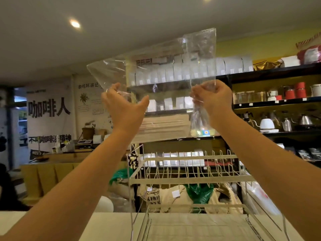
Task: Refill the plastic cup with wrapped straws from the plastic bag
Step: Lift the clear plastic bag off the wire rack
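- Both arms reach up and forward; the clear bag [171, 84] hangs in the air between the hands, above the wire rack [189, 181], well clear of it.
- The left hand [124, 106] is at the bag's 8 o'clock edge. Its fingers [112, 88] curl loosely around a fold of film, the thumb spread apart from them.
- The right hand [212, 99] is at 4 o'clock, its fingers closed, pinching the film at the bag's right edge.
- The bag's top corner stands at 1 o'clock and its left corner juts out towards 9 o'clock.
- The straws [165, 125], in pale paper wraps, lie flat across the bag's bottom, at 6 o'clock between the wrists.
- A small coloured sticker [205, 132] sits at the bag's lower right; its print is too blurred to read.
- The rack stands on the pale desk [111, 226], with open desk at its 9 o'clock.
- The wall banner [49, 108] at 9 o'clock reads "咖啡人" in large black characters.
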